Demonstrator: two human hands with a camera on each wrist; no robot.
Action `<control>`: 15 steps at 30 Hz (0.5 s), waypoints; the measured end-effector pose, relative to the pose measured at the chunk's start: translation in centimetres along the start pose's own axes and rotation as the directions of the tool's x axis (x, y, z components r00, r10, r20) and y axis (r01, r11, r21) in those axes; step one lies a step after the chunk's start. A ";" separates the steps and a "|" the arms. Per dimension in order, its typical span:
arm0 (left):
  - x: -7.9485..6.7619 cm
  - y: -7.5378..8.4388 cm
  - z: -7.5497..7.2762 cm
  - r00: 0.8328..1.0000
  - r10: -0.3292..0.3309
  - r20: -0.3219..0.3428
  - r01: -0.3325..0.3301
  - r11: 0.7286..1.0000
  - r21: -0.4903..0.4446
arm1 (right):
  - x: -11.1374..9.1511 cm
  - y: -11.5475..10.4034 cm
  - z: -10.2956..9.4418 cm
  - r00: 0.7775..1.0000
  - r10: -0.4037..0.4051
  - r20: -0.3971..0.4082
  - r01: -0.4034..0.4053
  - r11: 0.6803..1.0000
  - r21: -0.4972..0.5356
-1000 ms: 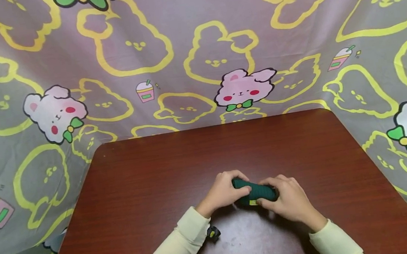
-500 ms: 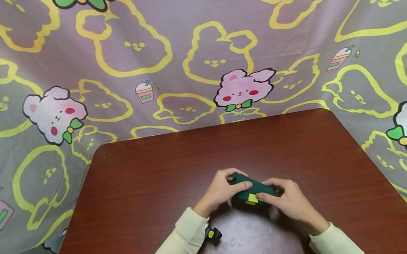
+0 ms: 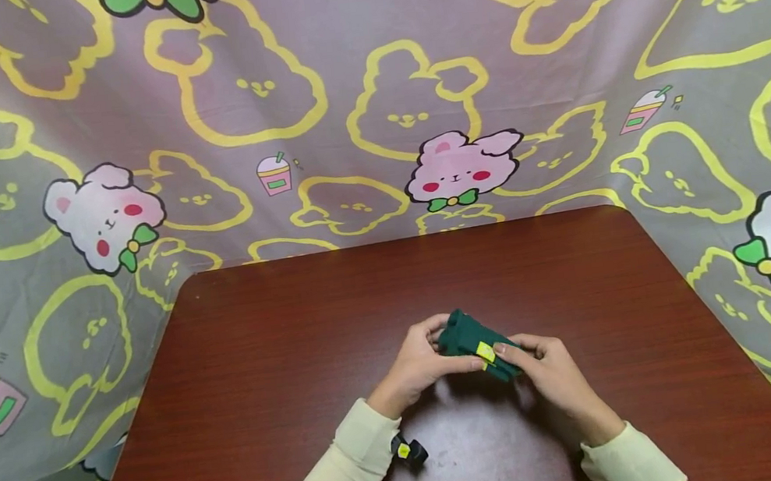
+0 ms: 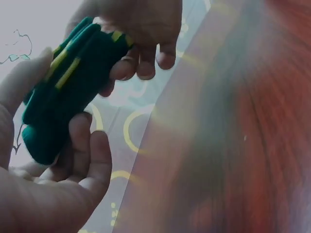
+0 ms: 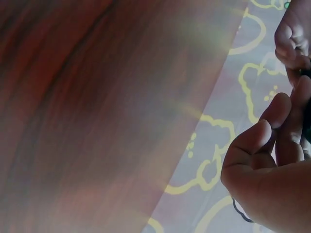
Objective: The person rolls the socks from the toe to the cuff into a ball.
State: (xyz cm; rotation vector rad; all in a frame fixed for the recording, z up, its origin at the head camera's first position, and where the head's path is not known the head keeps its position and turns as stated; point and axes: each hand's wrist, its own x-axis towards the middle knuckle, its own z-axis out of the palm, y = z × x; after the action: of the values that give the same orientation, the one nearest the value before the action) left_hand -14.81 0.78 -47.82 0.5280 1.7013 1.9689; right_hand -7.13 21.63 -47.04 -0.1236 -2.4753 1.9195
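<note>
A folded dark green cloth bundle (image 3: 475, 338) with bright yellow patches is held between both hands, tilted down to the right in the head view. My left hand (image 3: 416, 363) grips its left end, thumb along the near side and fingers behind. The right hand (image 3: 554, 372) pinches the other end, its thumb beside the yellow patch. In the left wrist view the bundle (image 4: 73, 87) shows stacked layers with yellow stripes, and the right hand (image 4: 141, 29) curls at its top end. Only a dark sliver of the bundle shows past the right hand (image 5: 272, 170) in the right wrist view.
A reddish-brown table (image 3: 281, 322) lies beneath the hands. Patterned curtain fabric (image 3: 333, 81) with bear and rabbit drawings surrounds its far side and both flanks. A small black device with a yellow mark (image 3: 410, 451) sits at the left wrist.
The bundle has turned, its left end rising and its right end dipping, and its yellow patch has come to face up more. Both hands have kept hold, and the left thumb has slid along its near side.
</note>
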 end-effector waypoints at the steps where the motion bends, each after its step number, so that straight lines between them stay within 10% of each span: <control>1: 0.0 -0.1 0.1 1.000 0.003 -0.015 -0.003 1.000 -0.011 | 0.0 0.0 0.1 1.000 0.009 -0.007 -0.009 1.000 0.012; 15: -0.2 0.0 1.9 0.986 -0.070 -0.151 0.012 0.934 -0.356 | -0.5 -0.6 1.4 1.000 -0.006 0.007 0.005 0.989 0.147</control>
State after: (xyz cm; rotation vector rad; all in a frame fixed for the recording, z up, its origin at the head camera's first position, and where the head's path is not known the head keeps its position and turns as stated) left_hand -13.54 2.20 -47.51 0.2042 1.3811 2.2713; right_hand -6.78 20.07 -46.76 -0.1081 -2.3249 2.0947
